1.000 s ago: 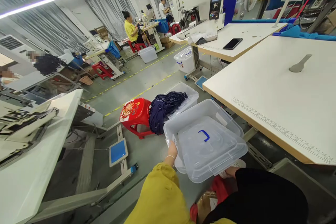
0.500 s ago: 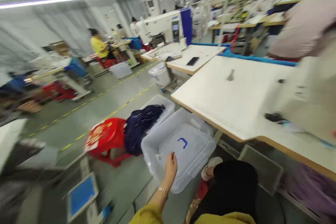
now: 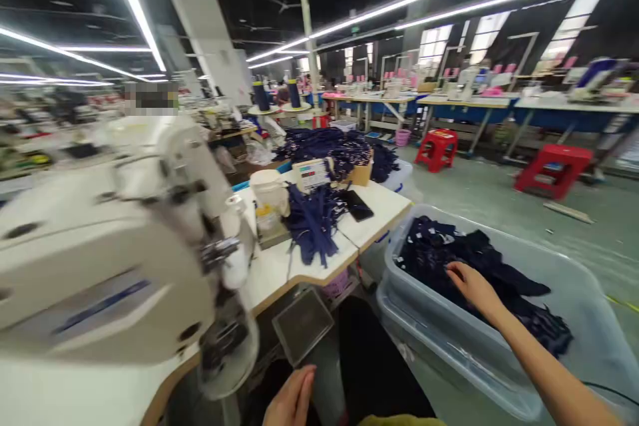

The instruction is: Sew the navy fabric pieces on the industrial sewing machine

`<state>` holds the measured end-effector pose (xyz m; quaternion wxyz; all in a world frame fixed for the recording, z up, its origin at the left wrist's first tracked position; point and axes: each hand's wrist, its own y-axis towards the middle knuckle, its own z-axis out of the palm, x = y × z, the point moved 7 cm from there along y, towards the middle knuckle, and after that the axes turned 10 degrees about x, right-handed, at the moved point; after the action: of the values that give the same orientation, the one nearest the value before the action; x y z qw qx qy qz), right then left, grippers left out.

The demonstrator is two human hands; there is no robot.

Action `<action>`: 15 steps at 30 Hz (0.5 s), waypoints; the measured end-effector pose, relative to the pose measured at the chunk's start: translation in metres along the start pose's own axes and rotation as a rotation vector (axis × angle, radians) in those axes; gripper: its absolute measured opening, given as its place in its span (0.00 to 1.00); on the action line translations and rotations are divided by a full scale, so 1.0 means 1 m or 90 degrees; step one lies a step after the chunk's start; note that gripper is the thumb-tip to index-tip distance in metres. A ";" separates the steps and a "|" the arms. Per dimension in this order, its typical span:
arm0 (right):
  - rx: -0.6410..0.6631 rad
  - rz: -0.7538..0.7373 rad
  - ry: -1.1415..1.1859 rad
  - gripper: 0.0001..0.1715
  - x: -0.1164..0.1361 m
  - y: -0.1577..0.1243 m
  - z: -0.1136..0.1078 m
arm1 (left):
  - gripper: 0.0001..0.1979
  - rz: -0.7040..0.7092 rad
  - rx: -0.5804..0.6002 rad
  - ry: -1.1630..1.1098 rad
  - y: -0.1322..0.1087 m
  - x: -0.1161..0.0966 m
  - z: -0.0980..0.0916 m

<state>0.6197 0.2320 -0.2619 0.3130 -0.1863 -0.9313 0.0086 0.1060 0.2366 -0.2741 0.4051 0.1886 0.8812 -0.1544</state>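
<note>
My right hand (image 3: 473,287) hangs over a translucent plastic bin (image 3: 574,266) on the right. Its fingers are loosely bent and slightly apart, with no piece visibly lifted in them. Dark navy fabric pieces (image 3: 492,259) lie heaped in the bin under and around that hand. At the bottom centre, my left hand (image 3: 290,401) is near my lap, its fingers pressed together and nothing seen in them. Part of it is cut off by the lower edge. A large white sewing machine (image 3: 110,246), blurred, stands on the table to the left.
On the white table (image 3: 269,273) lie navy strips (image 3: 314,219), a black phone (image 3: 357,205) and a white cup-like container (image 3: 267,190). A larger navy pile (image 3: 329,150) is behind. Red stools (image 3: 436,150) stand on the floor at the right. A grey pedal plate (image 3: 303,326) sits below the table.
The view has swung from the aisle with a nearly bare bin to the sewing machine and a bin of navy fabric. Both hands are now visible; earlier only one was.
</note>
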 end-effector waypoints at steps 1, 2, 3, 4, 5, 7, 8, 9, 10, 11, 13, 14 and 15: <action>0.009 0.039 -0.008 0.13 -0.031 -0.008 -0.006 | 0.21 0.028 0.011 0.021 0.019 -0.019 0.000; 0.030 0.073 -0.013 0.10 -0.059 -0.017 -0.008 | 0.19 0.058 0.018 0.041 0.037 -0.037 0.002; 0.059 0.102 -0.016 0.10 -0.083 -0.026 -0.006 | 0.19 0.086 0.020 0.058 0.054 -0.055 0.003; 0.091 0.125 -0.017 0.10 -0.103 -0.035 -0.001 | 0.19 0.109 0.024 0.072 0.070 -0.072 0.007; 0.119 0.142 -0.016 0.12 -0.120 -0.041 0.004 | 0.19 0.127 0.037 0.083 0.087 -0.086 0.012; 0.141 0.166 -0.018 0.13 -0.147 -0.045 0.009 | 0.20 0.144 0.071 0.096 0.118 -0.108 0.026; 0.131 0.178 -0.024 0.13 -0.159 -0.042 0.005 | 0.20 0.145 0.091 0.101 0.132 -0.115 0.034; 0.109 0.190 -0.033 0.13 -0.170 -0.035 -0.003 | 0.20 0.144 0.110 0.106 0.145 -0.121 0.043; 0.080 0.204 -0.045 0.15 -0.181 -0.025 -0.014 | 0.19 0.142 0.126 0.110 0.156 -0.125 0.052; 0.047 0.218 -0.060 0.19 -0.193 -0.014 -0.028 | 0.19 0.140 0.141 0.115 0.166 -0.127 0.061; -0.010 0.249 -0.088 0.28 -0.214 0.012 -0.056 | 0.18 0.136 0.174 0.125 0.182 -0.130 0.079; -0.030 0.262 -0.099 0.32 -0.223 0.024 -0.066 | 0.18 0.132 0.190 0.131 0.187 -0.130 0.088; -0.042 0.273 -0.107 0.35 -0.229 0.036 -0.072 | 0.18 0.129 0.206 0.136 0.192 -0.130 0.097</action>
<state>0.8426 0.1776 -0.3418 0.2192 -0.3883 -0.8931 0.0601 0.3352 0.3377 -0.2575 0.2870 0.3538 0.8596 -0.2312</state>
